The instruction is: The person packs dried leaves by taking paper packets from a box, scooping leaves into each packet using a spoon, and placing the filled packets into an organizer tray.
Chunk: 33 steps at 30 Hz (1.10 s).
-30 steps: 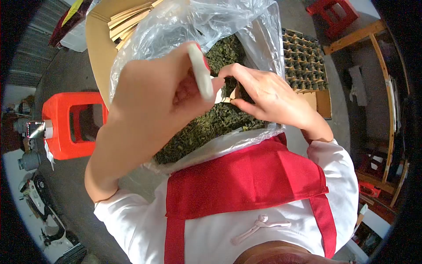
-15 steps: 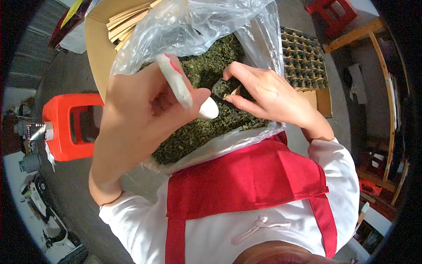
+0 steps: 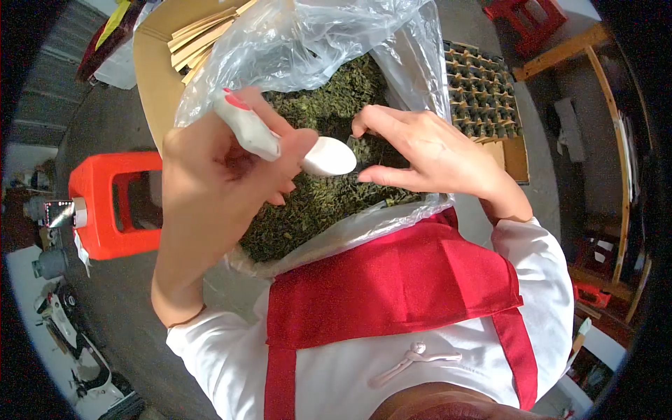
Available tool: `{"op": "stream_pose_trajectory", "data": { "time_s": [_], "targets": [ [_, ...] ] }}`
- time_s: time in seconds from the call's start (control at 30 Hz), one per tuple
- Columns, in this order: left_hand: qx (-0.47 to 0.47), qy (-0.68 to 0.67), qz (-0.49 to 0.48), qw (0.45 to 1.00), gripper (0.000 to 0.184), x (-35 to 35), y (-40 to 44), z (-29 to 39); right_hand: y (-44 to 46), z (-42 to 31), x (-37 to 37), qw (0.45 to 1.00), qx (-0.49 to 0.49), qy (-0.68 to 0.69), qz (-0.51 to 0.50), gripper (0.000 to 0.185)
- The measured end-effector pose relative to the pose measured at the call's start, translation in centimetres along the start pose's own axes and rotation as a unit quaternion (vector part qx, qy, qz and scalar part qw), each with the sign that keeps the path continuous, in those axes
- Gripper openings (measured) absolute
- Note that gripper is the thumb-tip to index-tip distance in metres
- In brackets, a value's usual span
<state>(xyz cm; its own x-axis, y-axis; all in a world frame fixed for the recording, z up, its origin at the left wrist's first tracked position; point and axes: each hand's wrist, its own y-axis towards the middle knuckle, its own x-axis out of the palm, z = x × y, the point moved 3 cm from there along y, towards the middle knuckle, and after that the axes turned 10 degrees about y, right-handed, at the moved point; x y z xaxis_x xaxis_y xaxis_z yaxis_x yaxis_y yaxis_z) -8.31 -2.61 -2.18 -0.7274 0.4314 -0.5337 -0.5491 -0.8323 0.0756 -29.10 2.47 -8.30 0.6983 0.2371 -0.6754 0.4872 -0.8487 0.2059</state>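
Note:
My left hand (image 3: 217, 164) is closed around a white spoon (image 3: 330, 156), its bowl hanging over dried green leaves (image 3: 301, 217). A white piece with a red patch (image 3: 248, 129), seemingly the spoon's handle, shows above my knuckles. My right hand (image 3: 427, 150) is just right of the bowl, index finger and thumb curved apart around a small, dark, see-through pouch (image 3: 360, 148). The pouch is hard to make out against the leaves. A clear plastic bag (image 3: 336, 28) lines a cardboard box (image 3: 150, 66) and holds the leaves.
Wooden strips (image 3: 203, 38) lie at the box's upper left. Beyond the bag's right side, a tray of small dark pouches in rows (image 3: 483, 91) rests on a carton (image 3: 516, 161). An orange-red stool (image 3: 105, 203) stands at left, a wooden frame (image 3: 609, 105) at right.
My left hand has shifted left and tilted, bringing the spoon's bowl up beside my right fingertips. My right finger and thumb are slightly farther apart, and the pouch between them is harder to see.

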Motion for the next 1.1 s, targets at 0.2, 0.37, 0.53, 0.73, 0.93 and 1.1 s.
{"op": "stream_pose_trajectory", "data": {
  "time_s": [0.2,0.37,0.53,0.73,0.93,1.1],
  "targets": [
    [-0.088,-0.051,-0.015,0.995,0.014,0.3,-0.2,-0.5,-0.1,-0.2,-0.3,0.998,0.029,0.002,-0.052,0.048],
    [-0.095,-0.045,-0.038,0.994,0.011,0.9,-0.2,-0.7,-0.5,0.9,0.6,1.000,-0.013,-0.006,-0.024,0.048],
    [-0.066,-0.045,-0.038,0.996,0.007,3.0,0.1,-1.7,-1.5,1.1,1.0,0.999,-0.045,-0.021,-0.012,0.047],
    [-0.042,0.012,-0.021,0.999,0.006,3.6,0.5,-0.9,-1.8,1.7,2.5,0.986,-0.077,-0.127,0.075,0.038],
    [0.026,0.060,0.138,0.988,0.006,0.5,-1.1,1.2,-1.2,1.2,2.8,0.973,-0.149,-0.036,0.173,0.035],
    [0.133,0.167,0.117,0.970,0.012,-1.2,-1.9,0.1,-0.9,0.2,3.0,0.964,-0.182,-0.006,0.191,0.035]
  ]
}}
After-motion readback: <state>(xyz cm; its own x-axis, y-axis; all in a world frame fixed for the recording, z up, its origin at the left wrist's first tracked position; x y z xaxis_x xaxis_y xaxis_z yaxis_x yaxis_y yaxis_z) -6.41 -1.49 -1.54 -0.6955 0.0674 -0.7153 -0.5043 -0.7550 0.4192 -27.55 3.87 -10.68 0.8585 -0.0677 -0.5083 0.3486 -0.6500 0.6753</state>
